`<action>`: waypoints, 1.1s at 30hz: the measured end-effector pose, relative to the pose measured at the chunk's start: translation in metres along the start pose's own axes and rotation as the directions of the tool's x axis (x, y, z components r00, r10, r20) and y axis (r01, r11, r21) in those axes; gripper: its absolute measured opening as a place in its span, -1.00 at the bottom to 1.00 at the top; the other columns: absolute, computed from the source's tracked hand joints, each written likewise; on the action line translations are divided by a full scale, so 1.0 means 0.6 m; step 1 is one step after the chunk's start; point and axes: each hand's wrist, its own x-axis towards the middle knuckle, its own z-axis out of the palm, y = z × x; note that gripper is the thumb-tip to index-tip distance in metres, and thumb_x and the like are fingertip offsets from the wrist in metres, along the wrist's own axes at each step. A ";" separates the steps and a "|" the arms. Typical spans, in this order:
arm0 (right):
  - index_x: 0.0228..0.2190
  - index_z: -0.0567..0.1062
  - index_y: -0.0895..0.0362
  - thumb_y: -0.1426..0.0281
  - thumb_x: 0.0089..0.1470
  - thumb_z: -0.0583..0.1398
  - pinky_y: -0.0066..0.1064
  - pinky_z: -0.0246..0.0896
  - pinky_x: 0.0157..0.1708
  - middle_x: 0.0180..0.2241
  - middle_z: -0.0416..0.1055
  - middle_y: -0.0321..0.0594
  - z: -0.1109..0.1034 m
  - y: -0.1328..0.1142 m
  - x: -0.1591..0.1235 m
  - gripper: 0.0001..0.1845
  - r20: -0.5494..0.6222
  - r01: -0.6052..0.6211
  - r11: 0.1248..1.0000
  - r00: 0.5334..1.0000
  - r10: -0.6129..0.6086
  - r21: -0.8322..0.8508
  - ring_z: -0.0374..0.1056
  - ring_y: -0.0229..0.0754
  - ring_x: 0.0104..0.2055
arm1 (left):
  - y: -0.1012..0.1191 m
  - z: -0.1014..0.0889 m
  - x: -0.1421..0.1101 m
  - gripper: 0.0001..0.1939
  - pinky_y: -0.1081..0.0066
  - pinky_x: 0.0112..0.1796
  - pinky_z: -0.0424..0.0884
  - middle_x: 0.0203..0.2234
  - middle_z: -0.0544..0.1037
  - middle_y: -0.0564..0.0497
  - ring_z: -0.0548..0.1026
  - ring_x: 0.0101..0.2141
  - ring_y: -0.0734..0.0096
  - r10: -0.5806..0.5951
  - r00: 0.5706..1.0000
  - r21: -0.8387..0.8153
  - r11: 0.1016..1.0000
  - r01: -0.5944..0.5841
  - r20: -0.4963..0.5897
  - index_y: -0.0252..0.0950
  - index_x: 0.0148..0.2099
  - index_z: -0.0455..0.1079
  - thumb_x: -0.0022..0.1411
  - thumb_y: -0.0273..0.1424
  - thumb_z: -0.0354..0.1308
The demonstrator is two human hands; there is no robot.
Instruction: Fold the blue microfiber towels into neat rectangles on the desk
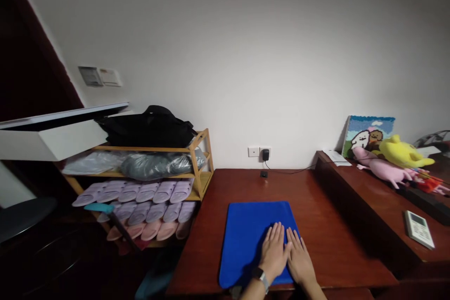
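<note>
A blue mat [246, 234] with rounded corners lies flat on the reddish-brown wooden table [333, 253]. On its right part rests my left hand [274, 251], palm down, fingers stretched out and pointing away from me. A watch with a metal band [260, 277] sits on that wrist. My right hand [299, 258] lies flat close beside it, along the mat's right edge, fingers straight. The thumb of the left hand reaches the right hand. Neither hand grips anything; what lies under the palms is hidden.
On the left, a wooden rack [204, 183] holds slippers [147, 192], plastic-wrapped bundles and a black bag [151, 126]. A black plug [266, 154] is in the wall socket. The raised right surface bears plush toys [379, 166], a picture [369, 133] and a white remote [419, 228].
</note>
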 end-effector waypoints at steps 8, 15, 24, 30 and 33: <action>0.40 0.02 0.22 0.12 0.37 -0.24 -0.09 -0.28 0.46 0.45 -0.12 -0.23 -0.001 0.000 0.001 -0.28 -0.048 -0.006 1.000 0.999 0.007 0.011 -0.23 -0.07 0.50 | -0.089 -0.007 -0.081 -0.31 0.03 0.37 0.09 0.45 0.04 -0.07 0.05 0.42 0.15 -0.112 0.994 0.131 0.985 0.110 0.014 -0.25 0.52 -0.14 0.51 -0.02 -0.29; 0.40 0.01 0.25 0.13 0.37 -0.23 -0.07 -0.27 0.46 0.44 -0.09 -0.20 -0.014 -0.008 0.004 -0.27 -0.024 -0.038 0.999 0.999 0.038 0.007 -0.21 -0.05 0.50 | -0.251 -0.097 -0.228 -0.29 0.10 0.35 0.14 0.44 0.09 -0.04 0.09 0.40 0.19 -0.286 0.958 0.234 0.932 0.275 0.011 -0.27 0.51 -0.06 0.49 0.00 -0.26; 0.38 0.13 0.20 0.12 0.38 -0.23 -0.03 -0.15 0.43 0.43 -0.01 -0.17 0.033 0.028 -0.047 -0.29 -0.190 -0.064 0.998 0.979 0.068 0.029 -0.17 -0.01 0.49 | -0.161 -0.132 -0.124 -0.34 0.13 0.32 0.21 0.42 0.17 -0.07 0.15 0.39 0.21 -0.209 0.972 0.141 0.965 0.223 -0.103 -0.28 0.49 0.02 0.53 -0.06 -0.30; 0.38 0.13 0.19 0.13 0.40 -0.22 -0.01 -0.16 0.44 0.43 -0.01 -0.19 0.045 0.033 -0.059 -0.32 -0.223 -0.002 1.000 0.975 0.007 0.020 -0.17 -0.02 0.49 | 0.032 -0.015 -0.041 -0.36 0.12 0.36 0.14 0.42 0.17 -0.07 0.13 0.40 0.22 0.046 0.998 0.034 0.998 -0.047 0.040 -0.26 0.49 0.02 0.53 -0.08 -0.30; 0.38 0.12 0.18 0.13 0.41 -0.22 -0.02 -0.15 0.45 0.43 -0.03 -0.19 0.047 0.037 -0.061 -0.33 -0.254 0.049 0.999 0.966 -0.041 0.023 -0.15 -0.04 0.49 | 0.032 0.004 -0.047 -0.35 0.09 0.36 0.13 0.42 0.16 -0.08 0.12 0.40 0.20 0.040 0.999 0.051 0.998 -0.042 0.038 -0.25 0.50 -0.01 0.52 -0.06 -0.28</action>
